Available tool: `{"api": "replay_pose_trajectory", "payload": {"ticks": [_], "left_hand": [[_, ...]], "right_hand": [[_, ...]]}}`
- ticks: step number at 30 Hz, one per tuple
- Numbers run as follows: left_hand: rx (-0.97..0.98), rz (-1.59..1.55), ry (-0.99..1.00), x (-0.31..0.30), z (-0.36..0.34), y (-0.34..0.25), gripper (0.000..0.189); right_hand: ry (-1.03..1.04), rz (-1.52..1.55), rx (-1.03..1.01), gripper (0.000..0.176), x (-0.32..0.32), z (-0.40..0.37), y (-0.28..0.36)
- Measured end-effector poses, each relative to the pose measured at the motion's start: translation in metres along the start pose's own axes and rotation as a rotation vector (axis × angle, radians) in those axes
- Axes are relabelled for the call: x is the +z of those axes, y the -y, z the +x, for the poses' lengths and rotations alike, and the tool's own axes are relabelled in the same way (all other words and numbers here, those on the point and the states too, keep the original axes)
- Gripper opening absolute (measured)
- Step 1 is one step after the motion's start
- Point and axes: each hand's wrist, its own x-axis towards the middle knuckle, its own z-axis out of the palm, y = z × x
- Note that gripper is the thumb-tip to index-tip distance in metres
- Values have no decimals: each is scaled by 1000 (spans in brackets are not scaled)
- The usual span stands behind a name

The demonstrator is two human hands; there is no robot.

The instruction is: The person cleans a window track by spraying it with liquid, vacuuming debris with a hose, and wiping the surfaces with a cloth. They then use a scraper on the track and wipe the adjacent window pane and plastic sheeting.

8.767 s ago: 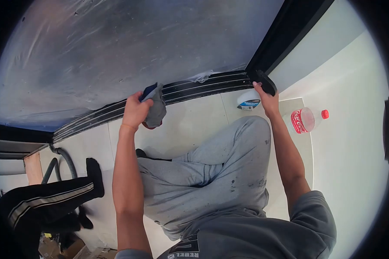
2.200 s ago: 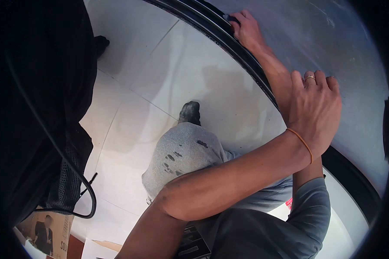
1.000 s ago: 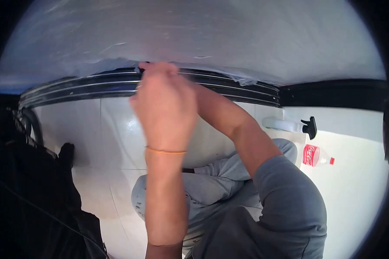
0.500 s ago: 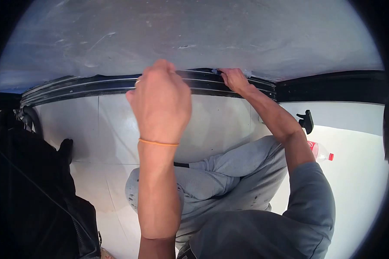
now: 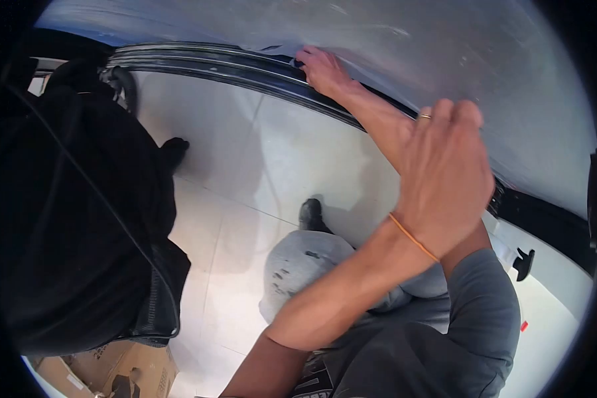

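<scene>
My left hand [image 5: 448, 162], with an orange band at the wrist and a ring, is closed in front of the grey scratched panel [image 5: 404, 40]. Its fingertips are hidden behind the knuckles, so whatever they grip cannot be seen. My right hand [image 5: 325, 71] reaches past it to the panel's lower edge, beside the long black ribbed sill [image 5: 245, 69]. Its thumb and fingers are pinched at a small dark piece too small to name. The left forearm crosses in front of the right arm.
A person in black [image 5: 86, 219] is close on the left, near a cardboard box [image 5: 146, 365]. A black spray-bottle trigger [image 5: 524, 264] and a red bottle cap [image 5: 524, 326] show at the right. My legs in grey trousers [image 5: 305, 265] are bent over the pale tiled floor [image 5: 232, 259].
The view has swung and tilted. My left hand has moved rightwards, from left of my right hand to right of it. My right hand stays at the panel's lower edge.
</scene>
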Motion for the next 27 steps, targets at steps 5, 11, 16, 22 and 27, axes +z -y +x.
{"api": "replay_pose_trajectory", "payload": {"ticks": [5, 11, 16, 22, 27], "left_hand": [[-2, -303, -101, -5, 15, 11, 13], [-63, -286, -88, -8, 15, 22, 13], [-79, -225, -86, -17, 15, 23, 13], [-57, 27, 123, -11, -2, 16, 15], [-74, -2, 286, 2, -4, 13, 16]], "right_hand": [[-135, 50, -35, 23, 23, 40, 32], [-97, 51, 5, 24, 10, 13, 11], [-186, 419, 176, 23, 3, -61, -54], [-142, 10, 18, 20, -55, -135, -96], [-369, -171, 14, 21, -61, -162, -43]]}}
